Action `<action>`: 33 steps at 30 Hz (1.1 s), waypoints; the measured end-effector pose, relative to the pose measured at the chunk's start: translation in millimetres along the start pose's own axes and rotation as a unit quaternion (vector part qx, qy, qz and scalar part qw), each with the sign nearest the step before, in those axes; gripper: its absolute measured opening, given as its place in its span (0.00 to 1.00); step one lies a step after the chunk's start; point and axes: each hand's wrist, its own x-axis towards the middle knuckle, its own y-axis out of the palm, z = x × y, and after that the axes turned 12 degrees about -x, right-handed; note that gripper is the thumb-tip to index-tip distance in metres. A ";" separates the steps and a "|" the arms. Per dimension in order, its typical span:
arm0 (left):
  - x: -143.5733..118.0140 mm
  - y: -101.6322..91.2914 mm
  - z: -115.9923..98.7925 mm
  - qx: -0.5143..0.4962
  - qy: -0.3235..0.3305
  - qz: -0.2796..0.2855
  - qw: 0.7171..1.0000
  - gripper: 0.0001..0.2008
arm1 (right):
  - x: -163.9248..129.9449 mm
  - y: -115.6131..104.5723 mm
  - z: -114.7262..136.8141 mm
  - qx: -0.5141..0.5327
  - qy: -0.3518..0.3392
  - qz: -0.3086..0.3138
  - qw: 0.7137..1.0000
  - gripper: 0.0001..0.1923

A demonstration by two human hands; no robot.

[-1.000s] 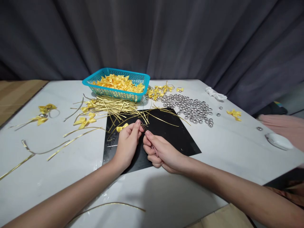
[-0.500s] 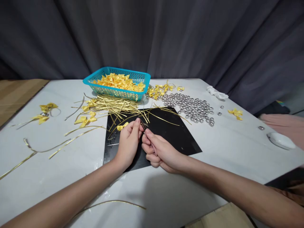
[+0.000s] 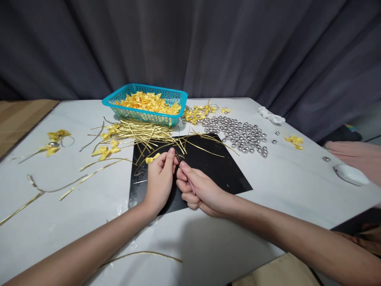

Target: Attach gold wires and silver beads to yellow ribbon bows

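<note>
Two bare hands met over a black mat at the middle of a white table. The left hand had its fingers closed in a pinch on a small yellow ribbon bow, which sat at its fingertips above the mat's far left part. The right hand, touching the left, was curled shut around a thin gold wire tie; how tightly could not be told.

The bow was small and the tie slender, so a loosened pinch would likely have let either slip, and the tie might have kinked if bent sharply. The loose pile of gold ties lay just beyond the knuckles and could have been snagged and dragged.

Behind that pile stood a teal basket heaped with yellow bows. To its right lay a spread of small silver bells, with more bows and ties scattered to the left. A white dish sat near the right edge. Dark grey curtain closed off the room behind
</note>
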 end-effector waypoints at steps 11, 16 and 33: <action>-1.0 -0.4 -2.5 0.013 0.017 0.003 1.000 0.18 | 0.1 -0.8 0.5 0.005 0.002 -0.005 1.000 0.21; -1.7 -0.5 -3.7 0.030 0.021 0.008 0.999 0.19 | -1.7 -1.2 1.3 -0.001 0.017 -0.015 1.000 0.21; -0.7 -1.7 -2.3 0.032 0.027 0.013 0.999 0.19 | -0.2 -4.0 0.9 0.008 0.026 -0.021 0.999 0.20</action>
